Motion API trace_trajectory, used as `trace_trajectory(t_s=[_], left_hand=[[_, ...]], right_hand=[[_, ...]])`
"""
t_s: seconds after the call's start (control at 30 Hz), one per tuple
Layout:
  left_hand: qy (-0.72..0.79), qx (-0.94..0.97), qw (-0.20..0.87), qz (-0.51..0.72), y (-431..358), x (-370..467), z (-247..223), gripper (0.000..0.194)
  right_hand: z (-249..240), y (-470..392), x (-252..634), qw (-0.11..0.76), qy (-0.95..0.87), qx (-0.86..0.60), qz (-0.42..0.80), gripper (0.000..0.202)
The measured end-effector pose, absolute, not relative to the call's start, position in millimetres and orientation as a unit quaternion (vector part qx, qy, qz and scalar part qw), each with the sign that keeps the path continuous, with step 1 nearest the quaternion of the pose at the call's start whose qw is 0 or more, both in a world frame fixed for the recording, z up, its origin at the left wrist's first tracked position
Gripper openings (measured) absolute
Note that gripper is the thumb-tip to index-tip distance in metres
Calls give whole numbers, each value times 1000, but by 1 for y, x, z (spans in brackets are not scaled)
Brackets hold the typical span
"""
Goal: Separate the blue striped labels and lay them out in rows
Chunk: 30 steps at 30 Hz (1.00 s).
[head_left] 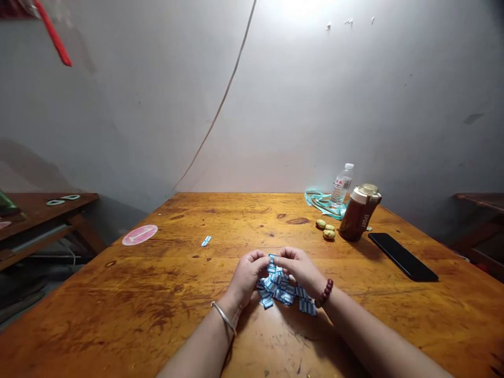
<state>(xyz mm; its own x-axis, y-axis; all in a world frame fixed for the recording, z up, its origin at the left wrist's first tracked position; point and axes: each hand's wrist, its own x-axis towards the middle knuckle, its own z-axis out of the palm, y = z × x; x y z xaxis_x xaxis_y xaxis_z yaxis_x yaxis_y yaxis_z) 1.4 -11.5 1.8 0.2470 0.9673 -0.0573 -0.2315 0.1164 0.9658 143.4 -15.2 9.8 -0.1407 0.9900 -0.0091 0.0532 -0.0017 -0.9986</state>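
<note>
Both my hands meet over a small heap of blue-and-white striped fabric labels (281, 290) at the near middle of the table. My left hand (246, 274), with a silver bangle at the wrist, pinches one side of a blue-and-white striped label (272, 261). On its other side, the fingers of my right hand (301, 269) are closed on the same label. A dark red bead bracelet circles that wrist. Some labels (307, 306) lie partly under my right wrist. One separate blue-and-white piece (206, 241) rests farther off to the left.
A black phone (402, 256) lies at the right, near a brown SPORT flask (357, 214). Behind stand a clear water bottle (342, 186) and a coiled turquoise ribbon (315, 201). Several small yellowish objects (328, 231) sit by the flask. A round pink sticker (139, 234) marks the left edge.
</note>
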Motion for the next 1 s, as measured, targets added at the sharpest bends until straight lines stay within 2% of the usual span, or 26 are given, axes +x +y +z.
trace_trajectory(t_s=[0.1, 0.17, 0.3, 0.43, 0.53, 0.6, 0.7, 0.87, 0.9, 1.0], left_hand=[[414, 467, 607, 492, 1, -9, -3, 20], [481, 509, 478, 529, 13, -19, -8, 20], [530, 517, 363, 565, 35, -40, -17, 14], [549, 574, 302, 527, 41, -48, -25, 9], [558, 682, 210, 424, 37, -44, -26, 17], [558, 723, 169, 370, 34, -40, -25, 20], [571, 748, 133, 311, 30, -35, -23, 23], [590, 763, 78, 253, 30, -33, -24, 24], [590, 765, 66, 251, 30, -33, -25, 23], [594, 762, 43, 254, 29, -33, -30, 22]], right_hand=[[14, 8, 134, 378, -576, -508, 517, 13], [13, 30, 125, 345, -593, -552, 474, 11], [1, 75, 100, 310, -590, -614, 423, 12], [-12, 104, 81, 256, -597, -668, 363, 10], [-18, 110, 75, 221, -613, -690, 315, 5], [-18, 109, 73, 205, -625, -697, 286, 2], [-13, 105, 69, 195, -637, -703, 250, 9], [4, 71, 82, 237, -664, -677, 214, 48], [4, 53, 90, 244, -673, -664, 216, 50], [-13, -21, 118, 234, -730, -561, 313, 30]])
